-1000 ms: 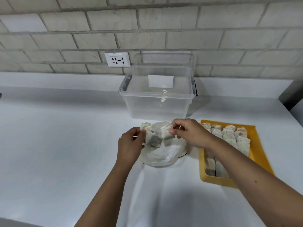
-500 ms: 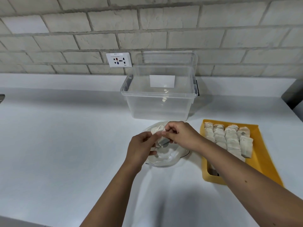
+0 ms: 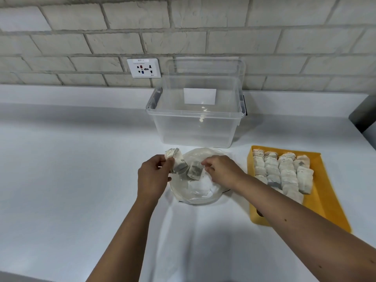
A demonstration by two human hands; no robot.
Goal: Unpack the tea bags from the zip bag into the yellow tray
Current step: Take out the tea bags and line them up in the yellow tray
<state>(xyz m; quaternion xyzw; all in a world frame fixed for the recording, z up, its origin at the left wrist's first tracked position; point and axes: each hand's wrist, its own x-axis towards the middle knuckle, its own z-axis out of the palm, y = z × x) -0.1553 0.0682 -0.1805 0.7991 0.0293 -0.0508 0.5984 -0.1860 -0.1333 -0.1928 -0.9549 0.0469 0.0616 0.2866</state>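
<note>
Now, tea bag (image 3: pixel 177 161) in left hand (image 3: pixel 152 178), another in right hand (image 3: pixel 220 171).

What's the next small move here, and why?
Probably swing the right hand over to the yellow tray and lay its tea bag beside the rows of tea bags already there. The left hand pinches a second tea bag; both bags are out above the zip bag. The tray lies on the right hand's side, with bare floor along its right edge.

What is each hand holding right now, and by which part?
The left hand pinches a tea bag by its upper end; the right hand pinches a second tea bag by its top corner.
</note>
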